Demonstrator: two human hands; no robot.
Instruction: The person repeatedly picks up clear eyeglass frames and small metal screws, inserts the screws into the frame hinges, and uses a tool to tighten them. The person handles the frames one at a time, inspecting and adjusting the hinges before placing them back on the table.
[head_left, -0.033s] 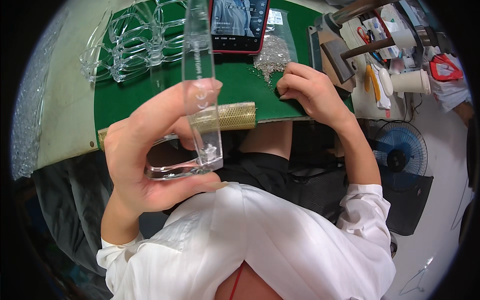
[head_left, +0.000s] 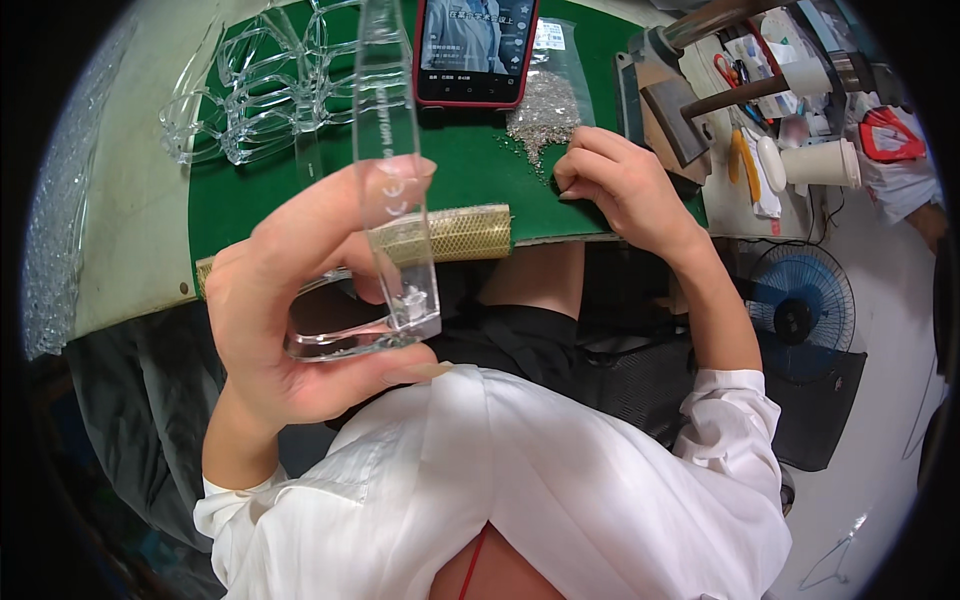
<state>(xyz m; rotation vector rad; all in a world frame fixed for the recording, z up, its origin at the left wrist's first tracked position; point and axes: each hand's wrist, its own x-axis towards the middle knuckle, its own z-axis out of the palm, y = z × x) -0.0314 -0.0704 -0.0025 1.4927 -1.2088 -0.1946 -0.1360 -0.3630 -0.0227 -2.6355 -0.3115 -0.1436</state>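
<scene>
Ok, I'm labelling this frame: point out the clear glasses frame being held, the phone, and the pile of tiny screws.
clear glasses frame point(head_left: 385, 150), head view, on its upright temple arm.
phone point(head_left: 472, 45), head view, screen centre.
pile of tiny screws point(head_left: 543, 108), head view, middle of pile.

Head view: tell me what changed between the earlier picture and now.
Nothing visibly changed. The left hand holds the clear plastic glasses frame up toward the camera in the same grip, and the right hand rests at the same spot on the green mat, next to the pile of small clear beads. The phone and the clear frames on the mat lie as before.
</scene>
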